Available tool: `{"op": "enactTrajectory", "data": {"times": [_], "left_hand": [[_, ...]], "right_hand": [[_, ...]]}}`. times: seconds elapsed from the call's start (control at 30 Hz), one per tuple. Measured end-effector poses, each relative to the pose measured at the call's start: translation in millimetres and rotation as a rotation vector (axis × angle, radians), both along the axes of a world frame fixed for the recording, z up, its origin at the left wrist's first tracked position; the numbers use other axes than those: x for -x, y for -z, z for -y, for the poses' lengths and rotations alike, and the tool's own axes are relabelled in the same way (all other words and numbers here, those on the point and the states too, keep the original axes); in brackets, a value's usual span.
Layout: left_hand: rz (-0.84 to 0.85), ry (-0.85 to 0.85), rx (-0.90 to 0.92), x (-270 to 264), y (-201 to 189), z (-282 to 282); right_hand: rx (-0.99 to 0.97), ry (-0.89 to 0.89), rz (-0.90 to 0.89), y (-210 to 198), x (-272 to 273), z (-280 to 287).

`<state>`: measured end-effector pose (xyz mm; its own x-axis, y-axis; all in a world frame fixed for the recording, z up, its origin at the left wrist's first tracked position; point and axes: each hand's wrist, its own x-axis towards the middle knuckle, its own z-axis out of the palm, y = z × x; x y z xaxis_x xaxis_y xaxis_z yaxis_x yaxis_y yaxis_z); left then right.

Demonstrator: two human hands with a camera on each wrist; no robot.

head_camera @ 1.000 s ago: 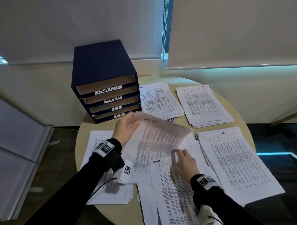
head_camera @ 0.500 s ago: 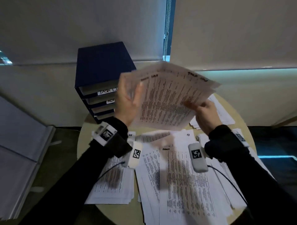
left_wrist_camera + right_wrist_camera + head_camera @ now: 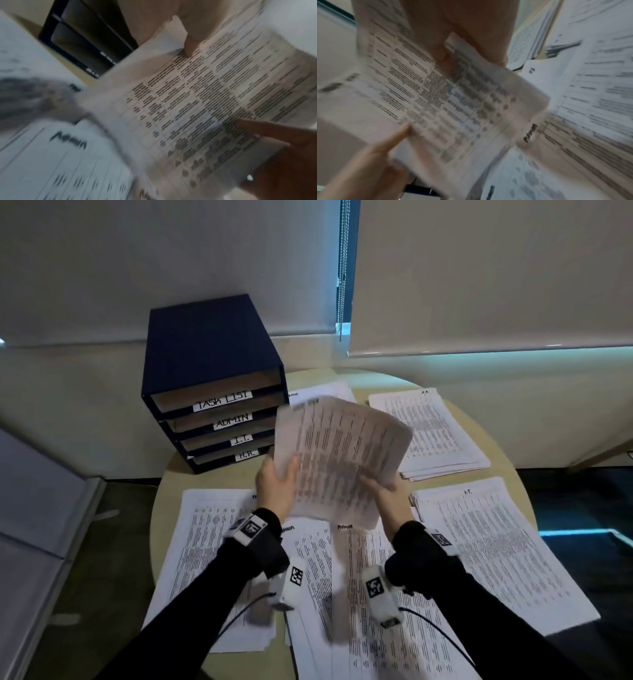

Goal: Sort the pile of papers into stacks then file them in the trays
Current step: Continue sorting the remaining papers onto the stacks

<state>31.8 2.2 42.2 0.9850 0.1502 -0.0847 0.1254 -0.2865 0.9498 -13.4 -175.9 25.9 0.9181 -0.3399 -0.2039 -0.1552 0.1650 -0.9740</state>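
Observation:
Both hands hold a bundle of printed sheets (image 3: pixel 339 453) tilted above the middle of the round table (image 3: pixel 513 446). My left hand (image 3: pixel 277 484) grips its left edge, thumb on the printed face (image 3: pixel 190 44). My right hand (image 3: pixel 387 491) grips the lower right edge (image 3: pixel 447 56). The bundle (image 3: pixel 205 102) (image 3: pixel 436 97) is blurred in both wrist views. Behind it to the left stands the dark blue tray unit (image 3: pixel 212 381) with slots labelled TASK LIST, ADMIN, I.T. and H.R. Loose sheets headed Admin (image 3: pixel 346 594) lie under the hands.
Sorted stacks lie on the table: one at the left (image 3: pixel 209 559), an I.T. stack at the right (image 3: pixel 496 553), an H.R. stack at the back right (image 3: pixel 431 433), another behind the held bundle (image 3: pixel 322 393). Window blinds and a wall stand behind.
The bundle was lifted off the table by both hands, raised high in front of the trays, and has now come down lower, nearer the table.

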Motion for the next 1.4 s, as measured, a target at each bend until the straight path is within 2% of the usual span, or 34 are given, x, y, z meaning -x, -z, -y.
{"op": "enactTrajectory", "data": {"times": [0.1,0.13,0.2,0.3,0.37,0.43,0.63,0.87,1.0,1.2,1.4], "left_hand": [[0.105,-0.022,-0.003,-20.5,-16.6,-19.9],[0.108,-0.034,-0.010,-26.3,-19.1,-28.6],[0.063,-0.041,-0.014,-33.2,-12.4,-48.3],[-0.065,0.056,-0.040,-28.9,14.6,-71.1],[-0.179,0.151,-0.078,-19.2,37.6,-77.8],[-0.266,0.211,-0.100,-8.0,56.4,-79.3],[-0.401,0.261,-0.144,10.2,88.6,-71.5],[-0.423,0.240,-0.246,14.0,100.8,-52.8],[-0.424,0.244,-0.267,13.1,102.1,-47.0],[-0.435,0.242,-0.285,12.5,101.8,-42.0],[-0.439,0.219,-0.277,9.6,103.9,-39.0]], "right_hand": [[0.004,0.005,-0.045,8.2,-9.8,19.3],[0.062,0.049,-0.082,14.5,-12.4,29.6],[0.337,0.091,-0.212,37.7,-14.5,55.8],[0.763,-0.181,-0.539,78.2,-9.4,77.0],[1.003,-0.336,-0.645,88.8,-6.4,76.0],[1.093,-0.374,-0.676,87.1,-8.4,72.6],[0.902,-0.316,-0.763,83.0,-20.5,69.7],[0.863,-0.309,-0.714,86.6,-16.1,64.2],[0.828,-0.250,-0.704,85.5,-15.5,65.7],[0.806,-0.311,-0.776,85.6,-29.7,67.2],[0.640,-0.277,-0.716,79.9,-32.2,66.6]]}}
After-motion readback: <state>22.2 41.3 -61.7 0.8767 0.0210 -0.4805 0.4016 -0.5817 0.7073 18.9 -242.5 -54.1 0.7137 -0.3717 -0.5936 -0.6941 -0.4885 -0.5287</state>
